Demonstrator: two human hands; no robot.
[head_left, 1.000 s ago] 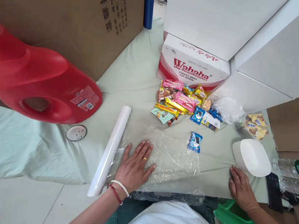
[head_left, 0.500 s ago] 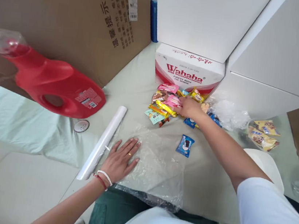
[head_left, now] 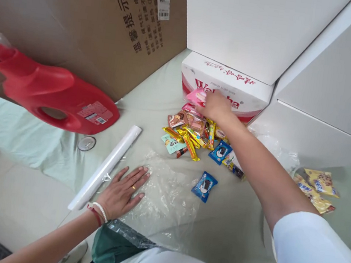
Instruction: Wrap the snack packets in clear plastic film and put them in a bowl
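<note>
My left hand [head_left: 122, 190] lies flat, fingers spread, on a sheet of clear cling film [head_left: 166, 199] pulled from a white roll [head_left: 106, 166] on the pale green cloth. My right hand [head_left: 214, 105] reaches far forward over a pile of snack packets [head_left: 194, 135] and pinches a pink snack packet [head_left: 197, 96], lifted in front of the Wahaha box [head_left: 226, 86]. A blue cookie packet [head_left: 204, 186] lies alone beside the film, and another blue one [head_left: 220, 152] lies at the pile's edge.
A red detergent jug [head_left: 51, 95] lies on its side at left, with a round white cap [head_left: 87, 143] near it. A big brown carton [head_left: 89, 21] and white boxes [head_left: 257, 26] wall the back. Yellow cookie packs [head_left: 316, 189] sit at right.
My right hand left the table's near edge, reached into the snack pile, and now has lifted a pink packet toward the Wahaha box. My left hand stayed flat on the film.
</note>
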